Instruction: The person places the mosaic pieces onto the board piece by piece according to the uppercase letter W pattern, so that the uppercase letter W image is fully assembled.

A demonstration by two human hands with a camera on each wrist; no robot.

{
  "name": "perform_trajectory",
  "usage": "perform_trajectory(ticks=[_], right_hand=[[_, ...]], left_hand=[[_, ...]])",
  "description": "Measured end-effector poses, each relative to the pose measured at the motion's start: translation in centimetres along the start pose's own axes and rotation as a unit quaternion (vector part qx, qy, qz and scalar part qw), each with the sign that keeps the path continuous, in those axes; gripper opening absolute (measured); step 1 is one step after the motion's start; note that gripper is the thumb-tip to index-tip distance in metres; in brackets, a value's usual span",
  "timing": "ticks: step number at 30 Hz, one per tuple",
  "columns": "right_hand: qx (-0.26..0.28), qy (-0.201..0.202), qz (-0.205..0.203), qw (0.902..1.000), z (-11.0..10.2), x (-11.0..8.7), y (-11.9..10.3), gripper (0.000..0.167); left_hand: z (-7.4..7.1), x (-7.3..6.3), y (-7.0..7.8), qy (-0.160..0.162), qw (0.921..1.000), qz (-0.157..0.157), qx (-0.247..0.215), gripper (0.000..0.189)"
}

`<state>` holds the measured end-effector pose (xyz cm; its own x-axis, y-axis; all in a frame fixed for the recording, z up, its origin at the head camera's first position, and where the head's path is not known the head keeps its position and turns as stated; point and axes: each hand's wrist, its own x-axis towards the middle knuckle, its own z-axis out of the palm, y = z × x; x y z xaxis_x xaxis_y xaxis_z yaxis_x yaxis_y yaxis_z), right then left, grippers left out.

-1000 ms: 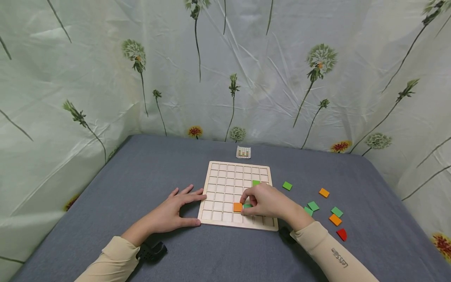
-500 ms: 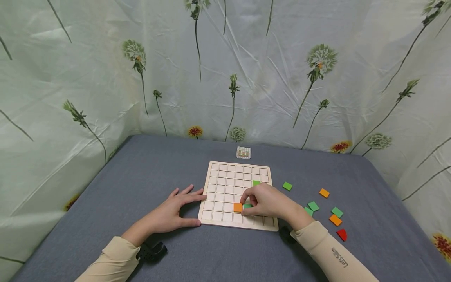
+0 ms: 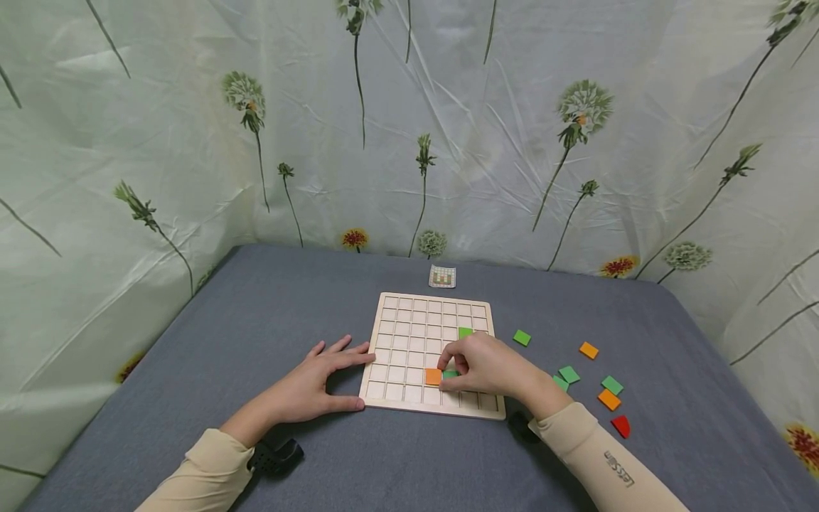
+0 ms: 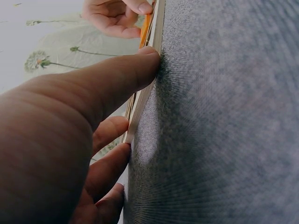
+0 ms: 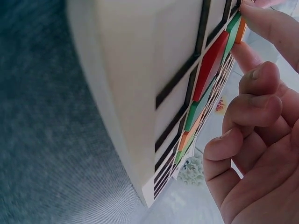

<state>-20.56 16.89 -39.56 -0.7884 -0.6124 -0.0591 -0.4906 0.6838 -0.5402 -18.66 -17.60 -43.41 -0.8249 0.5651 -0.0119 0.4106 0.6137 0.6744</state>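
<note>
My right hand (image 3: 483,364) reaches over the pale wooden grid board (image 3: 398,341). Its thumb and index finger pinch an orange square tile (image 3: 433,377) by its edges, low on the grid; the other fingers curl in. Beside it lies a green tile (image 3: 450,374), partly covered by the hand. In the right wrist view, a red tile (image 5: 210,65) and another green tile (image 5: 192,116) show on the board. A light green tile (image 3: 465,332) sits farther back. My left hand (image 3: 313,380) is spread at the board's left side, fingertips and thumb touching its edge.
Right of the board lie loose tiles: light green (image 3: 522,337), orange (image 3: 589,350), darker green (image 3: 569,374), another orange (image 3: 609,399) and a red rounded piece (image 3: 621,426). A small printed grid card (image 3: 442,276) lies behind the board on the grey cloth (image 3: 307,299).
The orange tile has shifted very slightly right, toward the green tile, with my right fingers on it. My left hand and the board stay where they were.
</note>
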Motion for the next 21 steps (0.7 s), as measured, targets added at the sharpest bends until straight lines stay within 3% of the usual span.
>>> perform_trajectory(ticks=[14,21], right_hand=[[-0.010,0.002,-0.001,0.9999,0.06,0.03,0.01,0.016],[-0.013,0.004,-0.006,0.9999,0.00,-0.15,0.25,0.018]], left_hand=[[-0.02,-0.01,0.06,0.003,0.9999,0.012,-0.003,0.073],[0.04,0.02,-0.07,0.002,1.0000,0.003,0.003,0.074]])
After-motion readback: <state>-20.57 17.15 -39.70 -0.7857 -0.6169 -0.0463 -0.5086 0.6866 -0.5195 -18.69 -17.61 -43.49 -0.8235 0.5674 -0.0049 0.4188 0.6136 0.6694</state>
